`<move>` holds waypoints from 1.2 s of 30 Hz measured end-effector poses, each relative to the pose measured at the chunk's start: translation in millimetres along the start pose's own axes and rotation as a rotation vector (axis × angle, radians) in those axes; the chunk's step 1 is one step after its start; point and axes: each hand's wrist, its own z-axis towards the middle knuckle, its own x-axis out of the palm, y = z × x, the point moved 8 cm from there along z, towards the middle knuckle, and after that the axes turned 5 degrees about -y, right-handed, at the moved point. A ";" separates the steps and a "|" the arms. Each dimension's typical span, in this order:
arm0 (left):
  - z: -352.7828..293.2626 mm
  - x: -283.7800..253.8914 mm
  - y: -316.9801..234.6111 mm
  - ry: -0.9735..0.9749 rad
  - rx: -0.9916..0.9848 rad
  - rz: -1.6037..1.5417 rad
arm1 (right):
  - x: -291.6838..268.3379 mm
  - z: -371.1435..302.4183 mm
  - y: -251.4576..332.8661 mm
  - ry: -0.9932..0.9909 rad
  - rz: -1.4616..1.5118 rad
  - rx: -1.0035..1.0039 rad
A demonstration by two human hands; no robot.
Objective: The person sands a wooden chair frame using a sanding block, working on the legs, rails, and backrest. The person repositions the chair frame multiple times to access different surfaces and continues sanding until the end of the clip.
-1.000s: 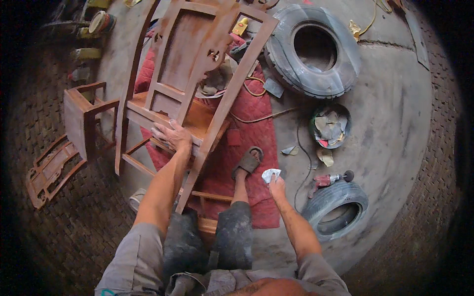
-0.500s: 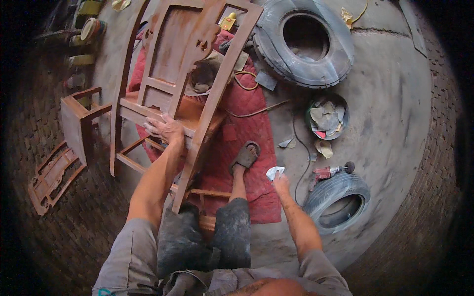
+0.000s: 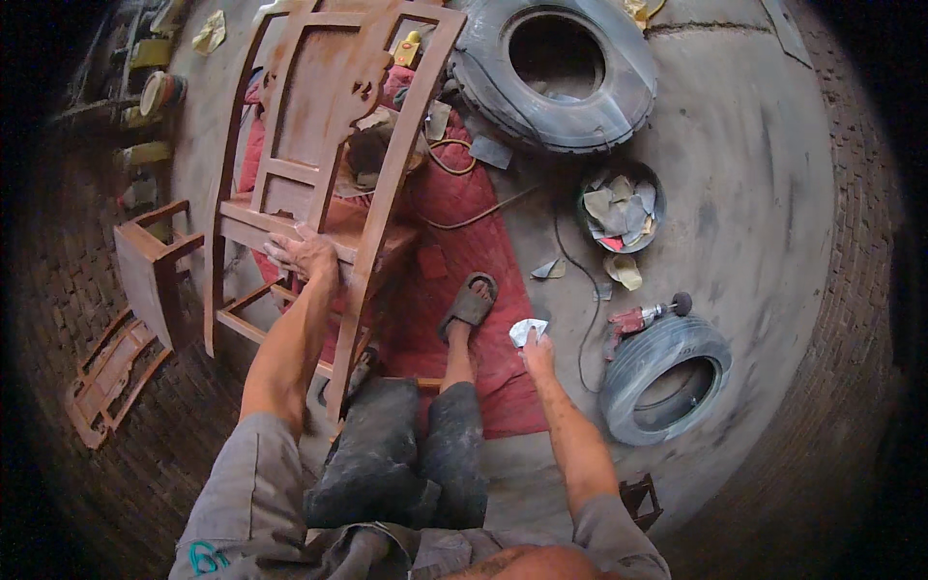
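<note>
A brown wooden chair (image 3: 379,193) with a carved, panelled back stands tilted in front of me to the left. My left hand (image 3: 304,255) grips the lower cross rail of its back, fingers laid over the wood and dusted pale. Out to the right, my right hand (image 3: 536,356) pinches a small folded white piece of sandpaper (image 3: 525,332), held apart from the chair above the edge of a red cloth (image 3: 483,377).
Two tyres, a large one (image 3: 619,92) and a smaller one (image 3: 619,406), lie on the right. A red power tool (image 3: 630,320) rests by the smaller one. Between them sits a bowl of paper scraps (image 3: 619,215). A wooden stool (image 3: 145,271) lies left. A cord (image 3: 572,253) crosses the floor.
My view has shifted, so most things sit further left. My left hand stays on the chair rail. The sandpaper remains in my right hand, and my left leg has shifted beside the chair.
</note>
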 end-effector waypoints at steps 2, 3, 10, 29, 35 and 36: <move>0.1 -4.0 13.2 -0.028 -0.013 0.057 | -17.4 -22.9 32.3 0.028 0.078 0.149; -1.2 -4.4 16.6 -0.031 -0.013 0.084 | -29.4 -39.8 51.9 0.035 0.094 0.234; 26.1 33.6 45.8 -0.010 0.162 0.177 | -31.3 -52.1 -19.9 -0.049 -0.021 0.331; 1.2 -11.2 1.4 -0.004 0.147 -0.055 | 124.4 83.0 467.5 0.373 0.894 0.016; -2.9 -21.8 -4.6 -0.025 0.079 -0.045 | 140.7 69.7 484.1 0.282 1.020 0.227; -3.6 -21.0 -5.2 -0.010 0.058 -0.056 | 143.0 73.9 480.8 0.268 1.053 0.269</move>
